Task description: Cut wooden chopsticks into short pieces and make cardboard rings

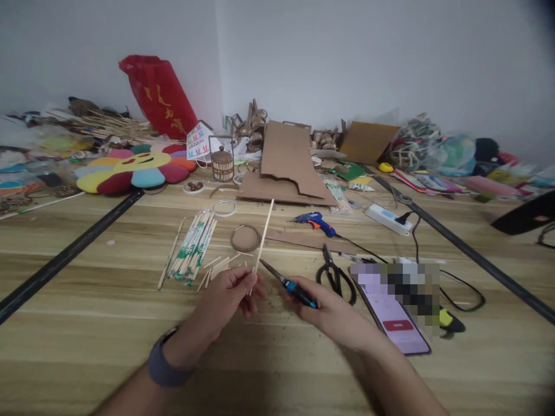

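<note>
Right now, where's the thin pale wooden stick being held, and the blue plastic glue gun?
Thin pale wooden stick [264, 236]: head view, on its bare shaft.
Blue glue gun [319, 221]: head view, on its blue body.

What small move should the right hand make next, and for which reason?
Probably the right hand should bring the pointed tool with blue-and-black handle against the thin pale wooden stick: the tool's tip is close beside it, the left hand holds the stick raised, and short pale wooden pieces lie nearby. Whether they touch, I cannot tell.
</note>
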Available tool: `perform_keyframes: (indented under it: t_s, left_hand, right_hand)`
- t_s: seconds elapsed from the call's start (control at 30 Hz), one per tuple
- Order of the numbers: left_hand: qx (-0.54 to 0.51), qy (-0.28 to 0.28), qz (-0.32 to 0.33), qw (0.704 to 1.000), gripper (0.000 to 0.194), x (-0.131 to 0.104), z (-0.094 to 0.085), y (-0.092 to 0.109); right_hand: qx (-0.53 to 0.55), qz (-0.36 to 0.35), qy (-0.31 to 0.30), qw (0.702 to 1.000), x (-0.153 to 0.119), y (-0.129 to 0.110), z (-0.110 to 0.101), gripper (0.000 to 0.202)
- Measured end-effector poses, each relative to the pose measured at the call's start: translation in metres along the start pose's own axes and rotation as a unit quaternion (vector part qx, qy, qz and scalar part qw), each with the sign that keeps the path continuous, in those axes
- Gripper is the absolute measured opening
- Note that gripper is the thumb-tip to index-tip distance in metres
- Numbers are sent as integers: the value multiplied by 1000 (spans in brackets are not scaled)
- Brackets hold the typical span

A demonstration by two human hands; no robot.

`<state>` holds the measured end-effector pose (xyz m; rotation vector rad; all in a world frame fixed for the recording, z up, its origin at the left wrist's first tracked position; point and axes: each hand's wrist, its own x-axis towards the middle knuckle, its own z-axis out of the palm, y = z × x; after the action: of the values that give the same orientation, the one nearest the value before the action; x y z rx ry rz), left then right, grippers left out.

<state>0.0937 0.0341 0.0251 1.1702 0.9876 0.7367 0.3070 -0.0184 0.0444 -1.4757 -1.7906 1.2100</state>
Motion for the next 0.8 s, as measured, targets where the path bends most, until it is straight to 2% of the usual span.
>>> perform_keyframes:
  t_s: [0.17,0.33,0.57,0.8]
  left_hand:
    - [36,-40,4,999,39,-3,3,-1]
    - [59,-74,-11,995,39,-7,6,0]
    - [60,-117,-21,991,40,-9,7,-1]
    - [64,-123,-22,990,41,-9,7,-1]
  right_hand:
    - [51,24,-50,997,1,-2,3,35]
    - [101,43,-72,991,0,-4,4,34]
    - [162,59,-82,982,-1,-10,4,34]
    - [160,53,-81,982,-1,-10,6,32]
